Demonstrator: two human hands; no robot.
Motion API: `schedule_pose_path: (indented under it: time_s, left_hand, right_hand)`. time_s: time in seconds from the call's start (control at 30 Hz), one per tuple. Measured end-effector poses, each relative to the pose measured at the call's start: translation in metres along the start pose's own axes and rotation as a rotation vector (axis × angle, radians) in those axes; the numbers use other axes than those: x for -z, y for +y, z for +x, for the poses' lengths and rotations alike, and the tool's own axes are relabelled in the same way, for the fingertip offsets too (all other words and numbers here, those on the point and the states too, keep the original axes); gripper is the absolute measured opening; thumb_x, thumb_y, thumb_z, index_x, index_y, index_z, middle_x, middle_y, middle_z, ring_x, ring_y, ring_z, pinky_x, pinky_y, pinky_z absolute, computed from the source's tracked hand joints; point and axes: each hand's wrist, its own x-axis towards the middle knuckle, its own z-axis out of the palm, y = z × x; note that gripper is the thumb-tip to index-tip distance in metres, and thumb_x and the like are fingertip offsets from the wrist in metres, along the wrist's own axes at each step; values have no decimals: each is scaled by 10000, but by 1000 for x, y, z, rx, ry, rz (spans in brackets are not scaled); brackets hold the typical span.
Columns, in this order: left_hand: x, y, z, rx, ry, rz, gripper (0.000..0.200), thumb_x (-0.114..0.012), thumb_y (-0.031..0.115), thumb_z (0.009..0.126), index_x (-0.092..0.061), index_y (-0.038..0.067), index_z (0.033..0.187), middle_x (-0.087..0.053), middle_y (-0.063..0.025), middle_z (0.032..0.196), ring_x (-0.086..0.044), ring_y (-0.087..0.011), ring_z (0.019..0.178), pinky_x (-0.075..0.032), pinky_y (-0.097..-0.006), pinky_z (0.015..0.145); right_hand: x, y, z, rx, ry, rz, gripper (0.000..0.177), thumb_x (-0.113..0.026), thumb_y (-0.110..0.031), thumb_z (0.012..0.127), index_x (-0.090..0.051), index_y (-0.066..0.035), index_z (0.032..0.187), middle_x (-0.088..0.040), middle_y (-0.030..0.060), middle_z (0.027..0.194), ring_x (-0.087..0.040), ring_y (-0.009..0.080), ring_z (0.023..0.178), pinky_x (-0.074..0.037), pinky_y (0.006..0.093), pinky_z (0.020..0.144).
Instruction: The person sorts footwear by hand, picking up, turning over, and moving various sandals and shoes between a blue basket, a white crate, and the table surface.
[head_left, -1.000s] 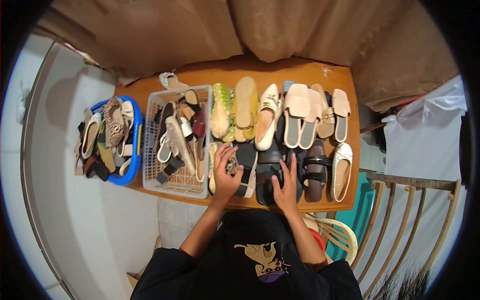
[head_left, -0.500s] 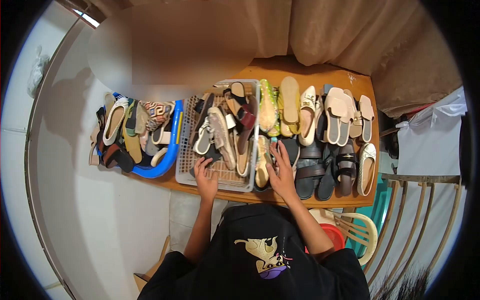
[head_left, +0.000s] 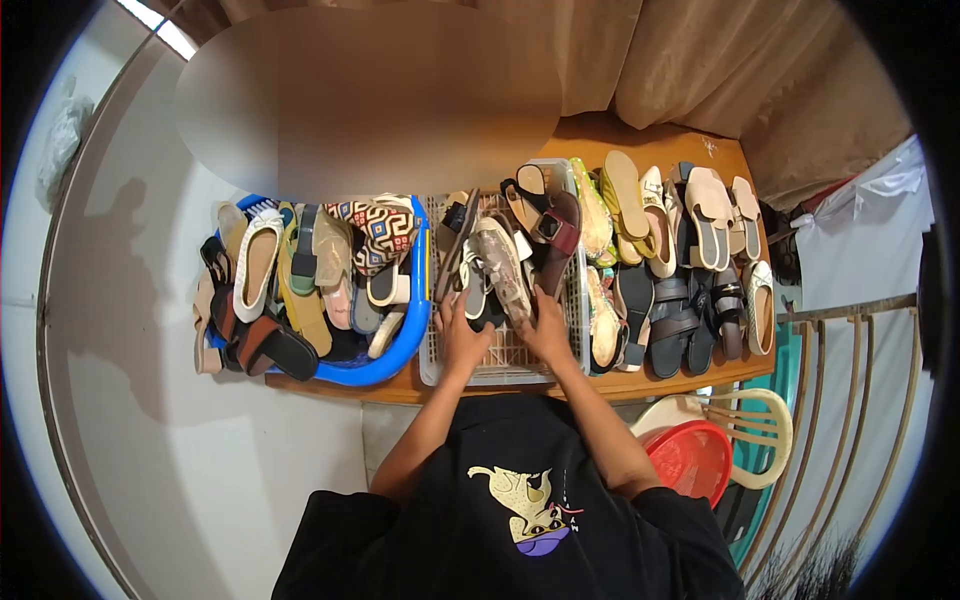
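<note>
My left hand (head_left: 463, 337) is inside the grey plastic basket (head_left: 500, 376), fingers stretched and thumb apart, touching the near end of a white-strapped sandal (head_left: 473, 290). Beside it, my right hand (head_left: 543, 333) has its thumb and fingers around the near end of a glittery flat shoe (head_left: 502, 262); part of that grip is hidden. A maroon-strapped sandal (head_left: 560, 228) lies by the right fingertips. Further back in the basket are a dark slipper (head_left: 457, 235) and a black-strapped sandal (head_left: 527, 190).
A blue tub (head_left: 390, 365) heaped with shoes stands at left. Right of the basket, several shoes, including black sandals (head_left: 672, 325) and beige slides (head_left: 710, 215), sit in rows on the wooden table (head_left: 735, 372). A red basin (head_left: 692, 460) rests on a cream chair (head_left: 772, 440).
My right hand has left the shoes beside the basket and come into it, to the glittery shoe. My left hand reaches the white-strapped sandal. The camera view has shifted left.
</note>
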Motion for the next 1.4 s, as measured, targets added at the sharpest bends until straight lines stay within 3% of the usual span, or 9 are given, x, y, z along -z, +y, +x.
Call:
schedule_pose_path:
  time_s: [0.2, 0.3, 0.47, 0.57, 0.7, 0.8, 0.93, 1.27, 1.4]
  left_hand:
    - [6, 13, 7, -21, -20, -35, 714, -757, 204, 783, -504, 105, 1443, -466, -171, 1293, -403, -421, 1268, -323, -563, 1092]
    - [7, 22, 9, -6, -32, -43, 702, -763, 246, 798, -502, 102, 1434, -476, -166, 1263, -416, -412, 1250, -325, -577, 1059]
    - [2, 40, 3, -212, -157, -39, 733, -768, 309, 810, -489, 92, 1452, -505, -168, 1252, -456, -361, 1259, -311, -538, 1027]
    - [-19, 40, 0, -180, -224, -433, 655, -761, 131, 828, -504, 21, 1421, -562, -156, 1155, -615, -279, 1013, -520, -405, 852]
    - [-10, 38, 17, -160, -254, -554, 430, -718, 41, 867, -620, -10, 1282, -608, -132, 1037, -642, -221, 914, -548, -341, 731]
    - [2, 27, 26, -139, -36, -446, 306, -731, 62, 857, -678, 13, 1154, -611, -133, 1061, -641, -294, 957, -530, -401, 853]
    - [-4, 0, 26, -29, 51, -356, 446, -730, 55, 839, -623, 34, 1271, -540, -177, 1233, -555, -374, 1202, -443, -451, 1048]
    - [4, 7, 19, -148, -108, 34, 592, -864, 137, 689, -678, 57, 1246, -485, -162, 1314, -453, -397, 1270, -395, -482, 1091]
    - [13, 15, 26, -52, -28, -88, 526, -874, 144, 690, -700, 33, 1174, -557, -151, 1184, -576, -365, 1115, -481, -453, 972]
  right_hand:
    - [13, -12, 6, -53, -155, 47, 457, -713, -82, 823, -647, 12, 1266, -608, 214, 1125, -595, 433, 1095, -491, 497, 964]
    - [17, -27, -1, 170, -131, -43, 450, -717, -58, 810, -628, 11, 1246, -585, 217, 1099, -585, 446, 1066, -507, 473, 911]
    - [-16, -24, -8, -62, -77, -56, 604, -750, -93, 776, -473, 29, 1298, -470, 270, 1197, -552, 524, 1049, -507, 557, 888]
    - [-16, -8, 2, 161, -64, -52, 572, -738, -80, 775, -472, 11, 1273, -488, 271, 1173, -555, 542, 1023, -501, 563, 887]
    - [6, -24, 4, -124, -261, 84, 600, -706, -63, 807, -445, -14, 1345, -520, 294, 1243, -528, 505, 1187, -476, 512, 966]
    - [22, -43, 2, -348, -339, 126, 620, -753, -117, 829, -454, -11, 1362, -552, 316, 1318, -537, 483, 1254, -457, 479, 1035]
    - [21, -30, -17, 59, -371, 89, 921, -836, -362, 830, -353, 16, 1516, -424, 317, 1513, -434, 485, 1406, -384, 474, 1172]
    - [26, -25, 0, -87, -251, 285, 786, -859, -313, 802, -507, -3, 1432, -519, 274, 1458, -493, 426, 1385, -382, 489, 1167]
    - [34, -34, 13, -64, -308, 303, 788, -882, -300, 781, -504, -14, 1411, -571, 233, 1363, -534, 422, 1297, -430, 480, 1103]
